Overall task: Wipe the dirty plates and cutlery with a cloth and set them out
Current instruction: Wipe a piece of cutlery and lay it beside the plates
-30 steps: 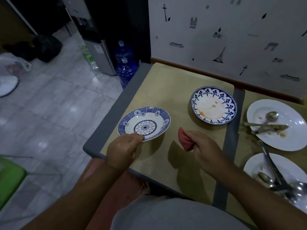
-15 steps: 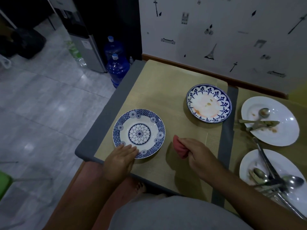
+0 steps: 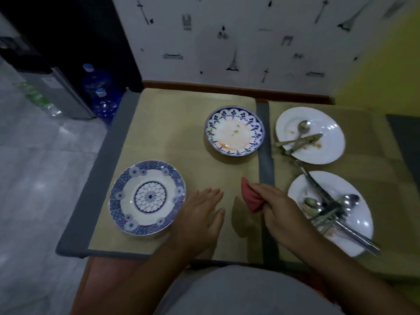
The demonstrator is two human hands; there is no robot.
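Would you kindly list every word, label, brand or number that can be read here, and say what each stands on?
Nothing here can be read.
Water dispenser: pale sticker on its front, too blurred to read.
Wallpaper: only small dark drawings, such as a tower and a bicycle; no legible words.
Water bottles: no lettering visible.

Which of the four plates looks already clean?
The blue-and-white flower-patterned plate beside the left hand; it alone shows no food smears or cutlery.
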